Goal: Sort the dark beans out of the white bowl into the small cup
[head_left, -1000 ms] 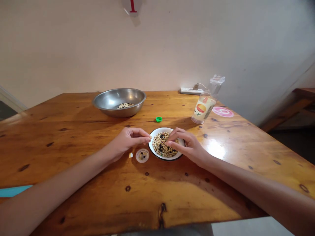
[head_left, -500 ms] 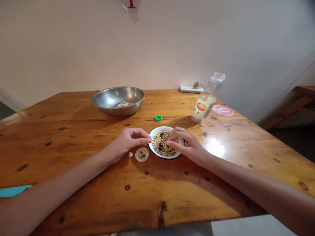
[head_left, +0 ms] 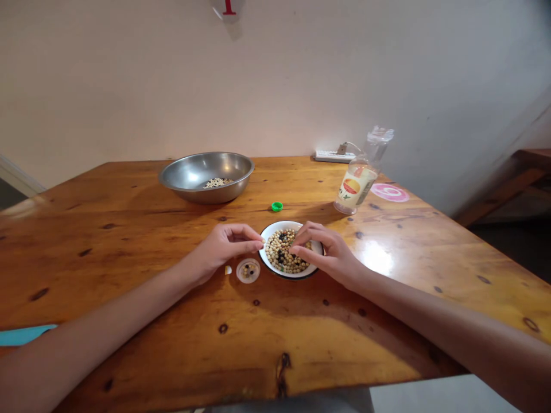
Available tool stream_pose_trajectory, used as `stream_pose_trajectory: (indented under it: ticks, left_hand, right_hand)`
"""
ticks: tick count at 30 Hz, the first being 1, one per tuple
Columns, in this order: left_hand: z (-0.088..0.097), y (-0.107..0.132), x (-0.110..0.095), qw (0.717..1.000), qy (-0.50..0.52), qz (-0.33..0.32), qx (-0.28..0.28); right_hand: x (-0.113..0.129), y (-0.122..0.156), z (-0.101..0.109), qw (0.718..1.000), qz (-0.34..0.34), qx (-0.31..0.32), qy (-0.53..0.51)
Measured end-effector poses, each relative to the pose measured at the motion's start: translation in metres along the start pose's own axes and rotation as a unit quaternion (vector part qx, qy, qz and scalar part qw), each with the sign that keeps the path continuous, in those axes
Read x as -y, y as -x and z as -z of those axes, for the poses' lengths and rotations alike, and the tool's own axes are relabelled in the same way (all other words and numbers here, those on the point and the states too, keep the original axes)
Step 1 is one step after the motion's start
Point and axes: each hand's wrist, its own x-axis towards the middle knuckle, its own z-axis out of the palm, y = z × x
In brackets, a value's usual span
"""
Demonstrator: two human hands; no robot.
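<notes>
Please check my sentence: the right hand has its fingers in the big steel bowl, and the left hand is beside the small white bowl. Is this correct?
Not quite: the head view shows the right hand with its fingers in the small white bowl, not the steel bowl. The left hand is beside the small white bowl, as you wrote.
</notes>
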Motion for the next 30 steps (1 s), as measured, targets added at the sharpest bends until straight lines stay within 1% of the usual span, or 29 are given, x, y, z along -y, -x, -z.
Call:
stream_pose_trajectory:
  ticks: [6,11,16,20,23,26,30]
  left_hand:
    - [-0.0002,0.0001,0.0007,1.000,-0.016,0.000,-0.009]
    - [-0.0012,0.0009,0.0000,1.000,-0.024,-0.018,-0.003]
    - [-0.0027,0.0019,-0.0004,0.997,-0.068,-0.041,-0.011]
    - [-0.0042,0.0013,0.0016,0.994,-0.095,-0.048,-0.004]
    - [-0.0046,0.0011,0.0029,0.994,-0.099,-0.051,0.000]
    - [-0.0042,0.0015,0.0029,0.994,-0.091,-0.068,0.001]
    - [-0.0037,0.0031,-0.0006,0.991,-0.092,-0.097,-0.020]
  right_hand:
    - [0.0000,-0.0002,0.0009,1.000,-0.004,0.000,0.005]
    - [0.0000,-0.0002,0.0008,1.000,-0.001,0.002,0.014]
    - [-0.0007,-0.0007,-0.0002,1.000,0.010,0.008,0.025]
    - [-0.0006,-0.0013,-0.0002,0.999,0.015,0.012,0.032]
    - [0.0003,-0.0015,-0.0002,0.999,0.013,0.007,0.030]
    - [0.0010,-0.0015,-0.0006,1.000,-0.001,-0.005,0.026]
    - [0.0007,-0.0018,-0.0010,1.000,-0.010,-0.016,0.020]
